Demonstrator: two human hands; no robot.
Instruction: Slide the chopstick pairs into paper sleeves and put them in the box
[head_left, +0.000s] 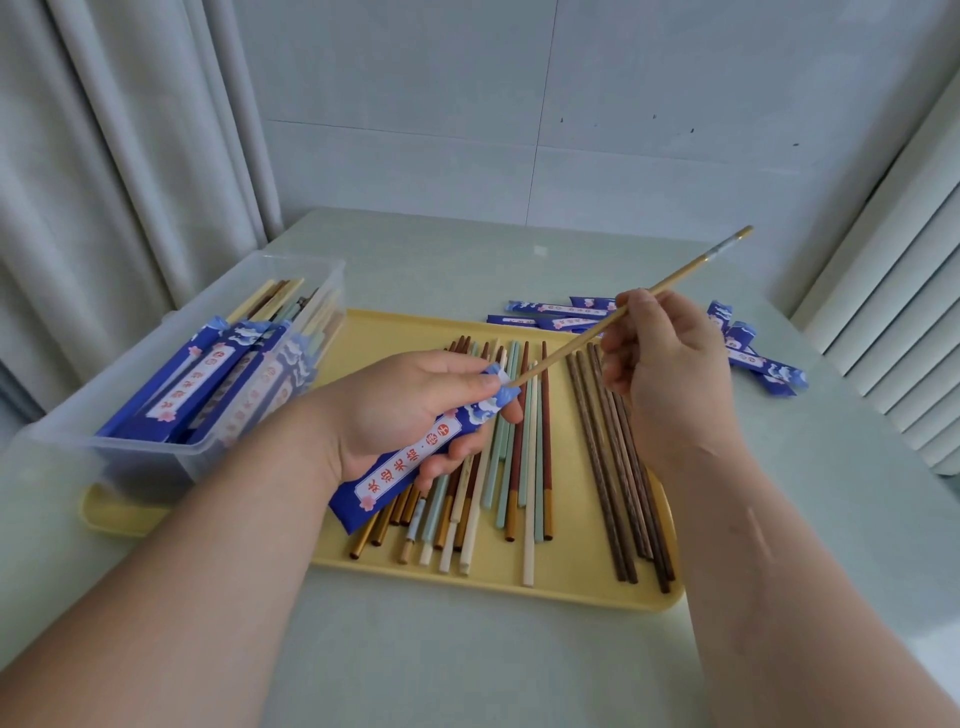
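Observation:
My left hand (410, 410) grips a blue paper sleeve (415, 457) with red characters, held slanted over the yellow tray (571, 587). My right hand (670, 374) pinches a golden chopstick pair (685, 270) by the middle; the thin tips sit at the sleeve's open mouth near my left thumb. Several loose chopsticks (524, 467) in brown, mint, cream and gold lie on the tray. The clear plastic box (171, 374) stands at the left and holds several sleeved pairs.
A pile of blue paper sleeves (748, 353) lies on the pale table behind and right of the tray. Dark wooden chopsticks (618, 467) lie along the tray's right side. Curtains hang at left, and a white ribbed panel stands at right.

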